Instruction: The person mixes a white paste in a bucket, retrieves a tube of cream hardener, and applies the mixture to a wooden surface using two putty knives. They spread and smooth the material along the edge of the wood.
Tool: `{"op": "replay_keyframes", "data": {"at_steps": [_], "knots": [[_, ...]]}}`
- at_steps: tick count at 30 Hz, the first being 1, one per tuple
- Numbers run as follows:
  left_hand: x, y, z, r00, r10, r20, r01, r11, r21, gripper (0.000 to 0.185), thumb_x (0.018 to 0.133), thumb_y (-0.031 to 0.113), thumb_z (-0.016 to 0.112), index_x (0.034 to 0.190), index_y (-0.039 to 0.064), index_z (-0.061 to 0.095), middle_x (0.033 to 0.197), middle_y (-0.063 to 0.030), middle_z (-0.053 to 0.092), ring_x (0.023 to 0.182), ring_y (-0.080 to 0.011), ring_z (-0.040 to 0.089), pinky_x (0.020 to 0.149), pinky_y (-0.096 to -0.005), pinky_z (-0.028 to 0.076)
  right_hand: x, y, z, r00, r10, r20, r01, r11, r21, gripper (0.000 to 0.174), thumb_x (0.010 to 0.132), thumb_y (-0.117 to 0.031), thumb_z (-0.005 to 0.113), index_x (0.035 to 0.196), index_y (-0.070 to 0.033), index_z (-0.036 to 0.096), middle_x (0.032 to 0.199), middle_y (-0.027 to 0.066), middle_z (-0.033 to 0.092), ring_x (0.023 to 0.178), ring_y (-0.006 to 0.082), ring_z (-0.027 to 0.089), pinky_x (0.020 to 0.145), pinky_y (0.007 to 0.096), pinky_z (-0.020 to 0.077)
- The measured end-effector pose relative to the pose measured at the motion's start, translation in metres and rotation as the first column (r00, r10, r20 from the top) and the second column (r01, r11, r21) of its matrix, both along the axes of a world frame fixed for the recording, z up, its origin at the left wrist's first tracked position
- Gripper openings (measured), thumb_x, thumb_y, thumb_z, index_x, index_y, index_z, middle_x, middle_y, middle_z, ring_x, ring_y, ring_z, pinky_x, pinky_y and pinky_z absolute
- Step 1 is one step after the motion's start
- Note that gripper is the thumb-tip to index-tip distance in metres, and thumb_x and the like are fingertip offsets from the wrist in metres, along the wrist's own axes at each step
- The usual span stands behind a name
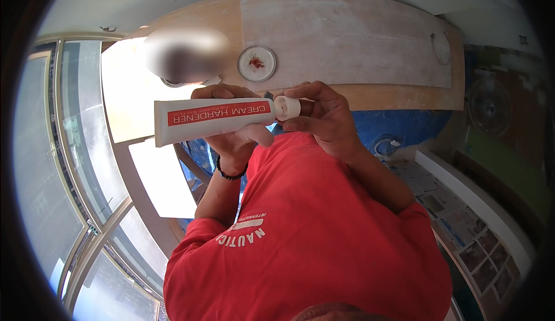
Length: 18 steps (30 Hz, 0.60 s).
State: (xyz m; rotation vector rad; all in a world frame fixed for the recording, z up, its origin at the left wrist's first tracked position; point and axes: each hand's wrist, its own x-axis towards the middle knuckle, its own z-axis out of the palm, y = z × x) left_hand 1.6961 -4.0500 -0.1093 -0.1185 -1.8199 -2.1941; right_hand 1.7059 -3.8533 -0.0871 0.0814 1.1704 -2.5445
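Observation:
My left hand [234,134] holds a white tube of cream hardener [221,128] with a red label band, its flat crimped end pointing left. At the tube's neck, the fingers of my right hand [325,115] grip a white plastic cap [288,108]. Whether the cap touches the tube's nozzle cannot be told. Something small and dark grey shows behind the neck, partly hidden. Beyond my hands lies a round metal lid or shallow tin [256,63] with a reddish smear on its pale inside.
A long wooden panel [347,39] with a whitish coated surface spans the far side. A blurred round thing stands at its left. Glazed window frames [65,147] are at the left, blue sheeting [390,123] and a coiled cable [386,145] at the right, a fan [490,106] farther right.

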Motion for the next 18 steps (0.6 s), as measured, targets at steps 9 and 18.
{"op": "replay_keyframes", "data": {"at_steps": [9,18], "knots": [[-0.01,0.0,0.003,0.972,-0.207,-0.112,0.203,0.978,-0.046,0.087,0.064,0.052,0.093,0.12,0.007,0.044,0.11,-0.0171,0.07,0.097,-0.0222,0.074,0.082,-0.0298,0.061,-0.002,-0.001,0.002,0.989,0.151,0.001,-0.151,0.987,0.05,0.023,0.107,-0.02,0.062,0.116,0.001,0.064,0.108,0.0143,0.07,0.097,0.0211,0.075,0.077,0.0332,0.0662],[-0.001,0.006,0.012,0.988,-0.138,0.076,0.137,0.99,0.024,0.083,0.065,0.04,0.095,0.123,0.008,0.044,0.112,-0.0153,0.072,0.104,-0.0225,0.073,0.085,-0.0309,0.062,0.006,-0.027,-0.004,0.967,-0.037,-0.251,0.165,0.842,0.513,0.059,0.114,-0.052,0.037,0.128,0.003,0.055,0.087,0.0108,0.071,0.073,0.0137,0.072,0.064,0.0277,0.0606]]}}
